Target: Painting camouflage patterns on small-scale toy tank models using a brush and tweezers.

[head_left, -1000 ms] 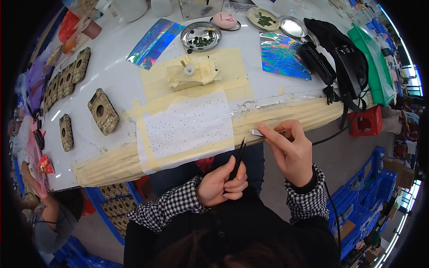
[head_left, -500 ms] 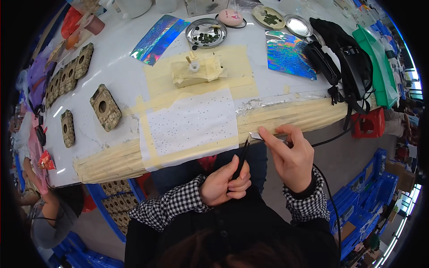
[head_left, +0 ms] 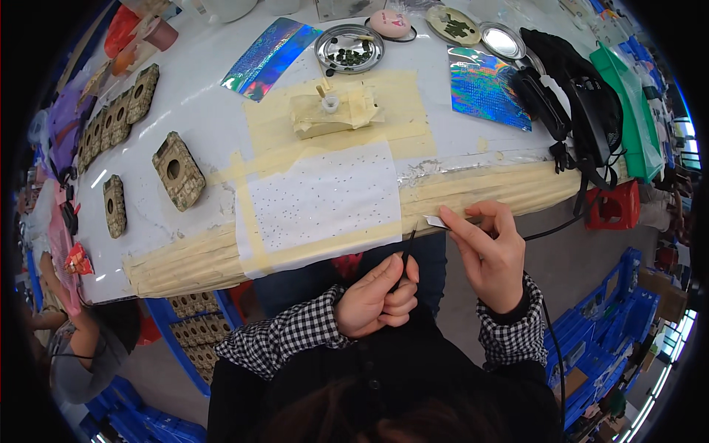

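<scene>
Left fingers grip black tweezers, right fingers a silvery piece.

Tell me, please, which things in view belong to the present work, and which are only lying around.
Likely in use:
- black tool, in the left hand
- silver-tipped tool, in the right hand
- speckled white sheet, close to both hands

Probably just lying about:
- black bag
- green tray
- red packet

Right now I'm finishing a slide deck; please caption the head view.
Left hand with slim black tool, right hand with flat-tipped tool, at a taped table edge.
</scene>
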The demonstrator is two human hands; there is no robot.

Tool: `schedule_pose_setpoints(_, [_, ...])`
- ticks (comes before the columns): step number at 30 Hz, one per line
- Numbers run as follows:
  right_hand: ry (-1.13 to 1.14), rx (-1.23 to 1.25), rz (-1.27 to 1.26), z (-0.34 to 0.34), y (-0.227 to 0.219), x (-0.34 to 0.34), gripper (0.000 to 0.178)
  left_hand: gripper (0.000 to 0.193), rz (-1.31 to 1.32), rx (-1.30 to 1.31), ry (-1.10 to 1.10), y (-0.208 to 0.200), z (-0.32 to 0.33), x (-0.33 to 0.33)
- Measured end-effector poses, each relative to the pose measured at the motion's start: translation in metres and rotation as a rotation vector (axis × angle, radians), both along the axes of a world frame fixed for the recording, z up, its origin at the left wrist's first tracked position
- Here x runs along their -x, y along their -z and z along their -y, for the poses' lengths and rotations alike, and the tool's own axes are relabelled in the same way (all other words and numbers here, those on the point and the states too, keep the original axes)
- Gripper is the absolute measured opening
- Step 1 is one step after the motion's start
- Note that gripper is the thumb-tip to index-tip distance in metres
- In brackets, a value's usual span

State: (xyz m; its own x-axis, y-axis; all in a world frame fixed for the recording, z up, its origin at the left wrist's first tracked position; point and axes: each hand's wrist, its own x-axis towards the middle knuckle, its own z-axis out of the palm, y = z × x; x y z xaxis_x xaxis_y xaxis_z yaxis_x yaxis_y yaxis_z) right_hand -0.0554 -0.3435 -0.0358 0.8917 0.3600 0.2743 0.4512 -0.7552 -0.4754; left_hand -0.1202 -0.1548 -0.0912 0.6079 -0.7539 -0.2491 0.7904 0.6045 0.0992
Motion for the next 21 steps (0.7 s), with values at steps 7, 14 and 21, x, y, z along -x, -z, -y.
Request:
schedule_pose_setpoints(7, [-0.051,0.042,-0.012,0.0015,-0.0023,0.0012,0.042,0.038,0.047,-0.011,-0.043,0.0015,0.0023,-0.0011])
schedule_pose_setpoints(14, [-0.034,0.059,0.000,-0.0010,-0.0002,0.0009,0.044,0.038,0.064,-0.028,-0.104,0.0009,0.0073,-0.0015])
schedule_pose_setpoints(21, [-0.049,0.055,0.002,-0.0028,-0.0002,0.0016,0.043,0.038,0.051,0.010,-0.076,-0.0006,0.0050,-0.0036])
